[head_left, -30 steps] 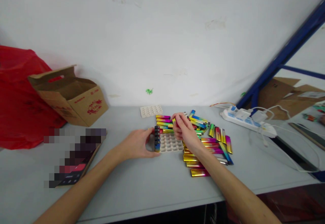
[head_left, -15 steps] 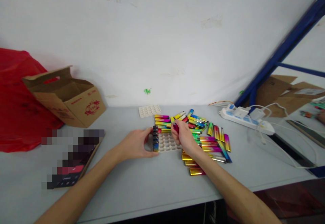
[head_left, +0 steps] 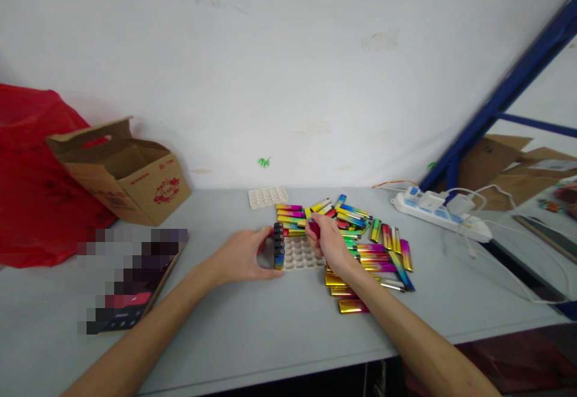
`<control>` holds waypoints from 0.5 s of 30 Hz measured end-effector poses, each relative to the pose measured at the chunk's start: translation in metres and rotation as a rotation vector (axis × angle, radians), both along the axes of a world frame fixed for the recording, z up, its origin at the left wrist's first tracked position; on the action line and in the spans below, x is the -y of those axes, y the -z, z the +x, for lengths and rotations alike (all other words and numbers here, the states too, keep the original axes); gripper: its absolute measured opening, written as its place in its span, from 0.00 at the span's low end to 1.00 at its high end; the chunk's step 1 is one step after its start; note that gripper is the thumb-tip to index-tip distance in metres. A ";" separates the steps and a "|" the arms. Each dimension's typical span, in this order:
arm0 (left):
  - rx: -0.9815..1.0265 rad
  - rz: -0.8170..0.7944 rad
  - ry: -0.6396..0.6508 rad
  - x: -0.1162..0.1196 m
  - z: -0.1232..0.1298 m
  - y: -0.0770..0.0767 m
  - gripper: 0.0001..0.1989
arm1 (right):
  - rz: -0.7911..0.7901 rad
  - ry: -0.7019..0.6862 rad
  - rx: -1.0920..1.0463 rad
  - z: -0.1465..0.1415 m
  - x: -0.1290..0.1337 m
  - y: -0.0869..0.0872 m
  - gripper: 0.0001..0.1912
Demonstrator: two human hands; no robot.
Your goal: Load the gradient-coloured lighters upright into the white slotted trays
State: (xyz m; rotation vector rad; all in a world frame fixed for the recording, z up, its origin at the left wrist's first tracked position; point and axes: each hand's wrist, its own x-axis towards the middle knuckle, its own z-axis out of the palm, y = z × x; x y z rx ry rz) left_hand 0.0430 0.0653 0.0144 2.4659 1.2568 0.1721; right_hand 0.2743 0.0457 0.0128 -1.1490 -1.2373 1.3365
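My left hand (head_left: 246,256) curves round the left end of a white tray with round hollows (head_left: 302,254). Its thumb is at the near end and its fingers at the far end of a row of upright lighters (head_left: 279,247) with black tops. In my right hand (head_left: 331,244), a purple lighter (head_left: 314,227) is gripped above the tray's right part. Loose shiny lighters (head_left: 372,257) in yellow, pink, green and blue lie beside and beyond the right hand, some partly hidden under the wrist.
A second white tray (head_left: 268,197) lies near the wall. Left stand an open cardboard box (head_left: 157,190) and a red bag (head_left: 40,175); a partly pixelated tablet-like object (head_left: 130,301) lies nearer. At right are a power strip with cables (head_left: 442,214) and a blue metal frame (head_left: 505,106).
The whole view has shifted slightly. Both hands keep nearly the same places over the tray, and the purple lighter is still in my right hand.
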 end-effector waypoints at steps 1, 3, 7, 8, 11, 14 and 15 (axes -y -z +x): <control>0.003 0.003 -0.001 0.000 0.000 0.001 0.30 | -0.002 0.001 -0.003 0.000 0.000 0.000 0.30; 0.007 0.004 0.002 -0.001 -0.001 0.002 0.30 | -0.036 0.005 -0.016 0.000 0.000 0.001 0.31; 0.048 -0.022 0.024 -0.004 -0.003 0.002 0.29 | -0.043 -0.032 -0.098 0.001 -0.005 0.005 0.34; 0.058 -0.030 0.030 -0.004 -0.004 0.002 0.29 | -0.003 -0.038 -0.112 0.002 -0.006 0.006 0.34; 0.075 -0.043 0.052 -0.005 -0.006 0.001 0.28 | 0.164 -0.037 -0.037 0.005 -0.009 0.008 0.31; 0.075 -0.043 0.061 -0.005 -0.007 0.001 0.27 | 0.276 -0.060 0.145 0.008 -0.009 0.008 0.27; 0.070 -0.043 0.061 -0.005 -0.007 0.000 0.27 | 0.292 -0.063 0.188 0.008 -0.009 0.009 0.26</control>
